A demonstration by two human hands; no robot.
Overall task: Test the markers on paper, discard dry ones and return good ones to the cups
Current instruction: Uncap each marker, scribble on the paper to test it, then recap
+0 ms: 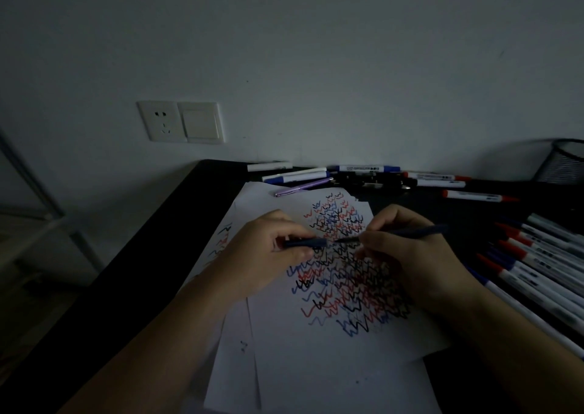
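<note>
Dim light; detail poor. Nearest, loose white paper sheets [316,366] overlapped on the dark table [151,239], the top sheet crowded with red, blue and black zigzag test strokes [344,274].

Over the sheet, the left hand [268,255] curled its fingers round a dark cap [306,243], mouth pointing right. The right hand [407,255] pinched a thin dark pen [407,232] near its tip, barrel trailing up and right. Tip and cap mouth sat just apart and lined up. Judged: capping or uncapping, cannot tell which.

To the right, a row of white markers [537,268] with red and blue caps lay side by side. Probably sorted there, though whether good or dry cannot be told.

Farther back along the wall, more scattered markers [366,170] and a purple pen [303,187]. Far right, a black mesh cup [562,163], likely where good ones go. On the wall, a socket and switch plate [181,122].
</note>
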